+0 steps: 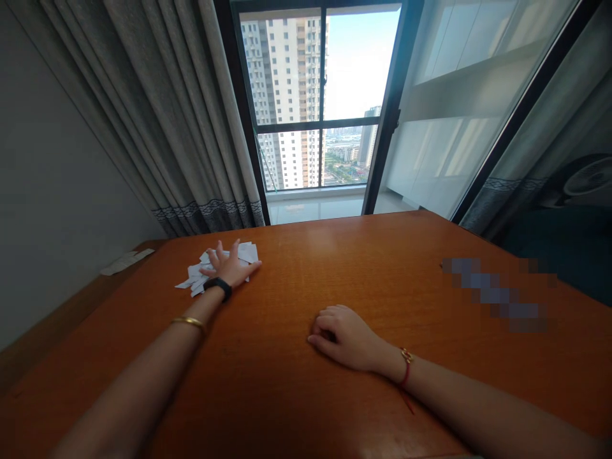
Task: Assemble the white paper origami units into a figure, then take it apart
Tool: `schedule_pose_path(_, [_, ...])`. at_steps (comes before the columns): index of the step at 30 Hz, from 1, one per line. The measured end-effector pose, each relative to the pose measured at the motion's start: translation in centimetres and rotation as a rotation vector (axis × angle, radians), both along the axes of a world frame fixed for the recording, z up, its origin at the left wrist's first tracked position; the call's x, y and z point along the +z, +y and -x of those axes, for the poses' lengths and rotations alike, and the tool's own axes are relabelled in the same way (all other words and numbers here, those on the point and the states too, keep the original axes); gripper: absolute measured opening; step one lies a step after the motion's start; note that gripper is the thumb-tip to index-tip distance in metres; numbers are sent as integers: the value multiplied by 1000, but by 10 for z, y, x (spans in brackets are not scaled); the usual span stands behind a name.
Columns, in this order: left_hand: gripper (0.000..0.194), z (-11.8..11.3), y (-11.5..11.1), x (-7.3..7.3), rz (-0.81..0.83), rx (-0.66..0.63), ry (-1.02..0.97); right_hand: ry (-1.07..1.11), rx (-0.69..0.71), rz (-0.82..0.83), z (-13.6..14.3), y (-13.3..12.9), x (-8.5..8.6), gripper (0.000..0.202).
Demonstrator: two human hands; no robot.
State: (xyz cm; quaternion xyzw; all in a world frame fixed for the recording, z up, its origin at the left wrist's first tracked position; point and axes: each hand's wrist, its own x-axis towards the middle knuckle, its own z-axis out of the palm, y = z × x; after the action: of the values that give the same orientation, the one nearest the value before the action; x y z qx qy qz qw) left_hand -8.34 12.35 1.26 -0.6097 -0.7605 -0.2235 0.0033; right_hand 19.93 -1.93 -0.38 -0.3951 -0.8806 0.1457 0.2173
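My left hand (231, 269) reaches out to the far left of the wooden table (291, 274), its fingers spread over a loose pile of white paper pieces (247, 252). The palm covers part of the pile, and paper corners stick out on both sides. A black band and a gold bangle circle that wrist and forearm. Nearer the middle, my right hand (351, 339) rests on the tabletop with its fingers curled in and the thumb bent toward them. No object shows in its hollow. A red cord bracelet hangs at this wrist.
A blurred-out patch (495, 294) hides something on the table's right side. White paper strips (127, 261) lie on a ledge past the left edge. Behind the table are a grey curtain (191, 127) and a window (320, 121). A fan (590, 177) stands at the far right.
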Motion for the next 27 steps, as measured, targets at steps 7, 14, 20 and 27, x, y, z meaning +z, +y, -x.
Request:
schedule_pose_path(7, [92, 43, 50, -21, 215, 158, -59, -59, 11, -36, 1, -2, 1, 18])
schedule_pose_path(14, [77, 22, 34, -29, 270, -5, 16, -53, 14, -25, 1, -2, 1, 17])
schedule_pose_path(20, [86, -39, -21, -27, 205, -295, -6, 98, -94, 31, 1, 1, 0, 12])
schedule_pose_path(27, [80, -91, -45, -22, 4, -629, -305, 40, -229, -109, 1, 2, 2, 57])
